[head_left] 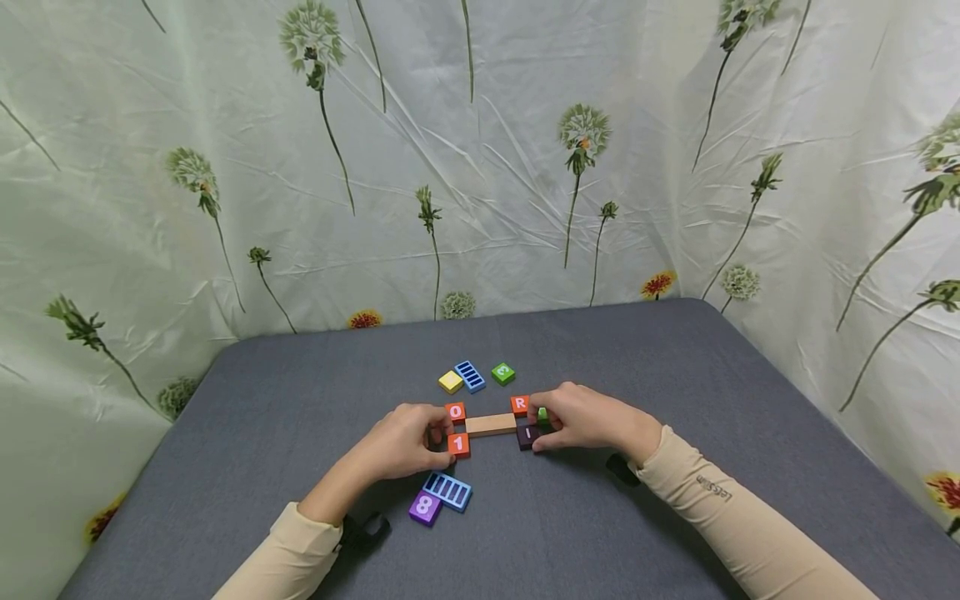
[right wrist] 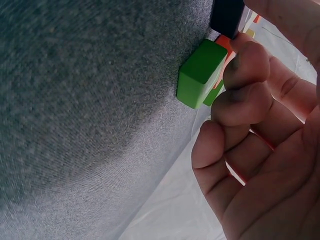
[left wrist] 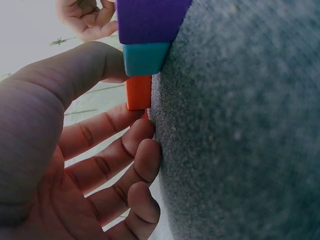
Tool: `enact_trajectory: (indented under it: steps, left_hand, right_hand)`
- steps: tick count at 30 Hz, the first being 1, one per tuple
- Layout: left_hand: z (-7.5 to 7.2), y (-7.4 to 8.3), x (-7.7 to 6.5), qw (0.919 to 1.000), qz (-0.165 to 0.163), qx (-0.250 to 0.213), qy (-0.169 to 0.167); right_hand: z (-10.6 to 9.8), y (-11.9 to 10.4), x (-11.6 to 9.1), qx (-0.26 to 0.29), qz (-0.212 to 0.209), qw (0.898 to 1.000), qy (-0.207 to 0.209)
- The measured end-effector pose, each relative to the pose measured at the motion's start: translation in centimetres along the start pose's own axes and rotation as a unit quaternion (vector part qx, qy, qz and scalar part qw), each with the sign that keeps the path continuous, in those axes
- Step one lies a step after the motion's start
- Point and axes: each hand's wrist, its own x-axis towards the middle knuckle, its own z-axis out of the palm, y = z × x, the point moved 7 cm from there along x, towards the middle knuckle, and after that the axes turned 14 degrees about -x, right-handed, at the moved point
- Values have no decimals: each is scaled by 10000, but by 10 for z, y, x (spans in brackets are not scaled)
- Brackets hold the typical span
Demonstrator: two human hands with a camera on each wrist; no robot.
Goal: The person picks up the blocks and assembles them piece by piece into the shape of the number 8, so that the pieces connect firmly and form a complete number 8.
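Note:
In the head view my left hand (head_left: 405, 442) has its thumb and index finger at the left side of an orange tile marked 1 (head_left: 459, 445), pinching it. Just behind it lies an orange tile marked 0 (head_left: 455, 412). My right hand (head_left: 588, 418) pinches a dark tile with a white bar (head_left: 527, 437), in front of an orange R tile (head_left: 520, 405). A plain wooden block (head_left: 491, 425) lies between the two pairs. A green tile (head_left: 543, 417) is partly hidden by the right hand; its side shows as a green block (right wrist: 202, 72) in the right wrist view.
Nearer me a purple 8 tile (head_left: 424, 507) touches a blue slotted tile (head_left: 448, 490). Farther back are a yellow tile (head_left: 451, 382), another blue slotted tile (head_left: 470, 376) and a green numbered tile (head_left: 503, 372). A flowered cloth (head_left: 495, 167) hangs behind the grey table (head_left: 315, 383).

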Motion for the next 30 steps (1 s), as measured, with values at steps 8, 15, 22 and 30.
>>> enact_trajectory:
  steps: [8,15,22,30]
  left_hand:
    - [-1,0,2,10000,11,-28,-35]
    - [-6,3,-4,9999,-123,77,-46]
    - [-12,12,-18,10000,24,80,11]
    - [-6,15,-36,9992,-88,332,-214]
  right_hand:
    - [1,1,0,36,63,10000,5]
    - [0,1,1,1,137,9999,-61]
    - [1,1,3,-35,198,9997,-139]
    - [3,1,3,-83,169,9997,-129]
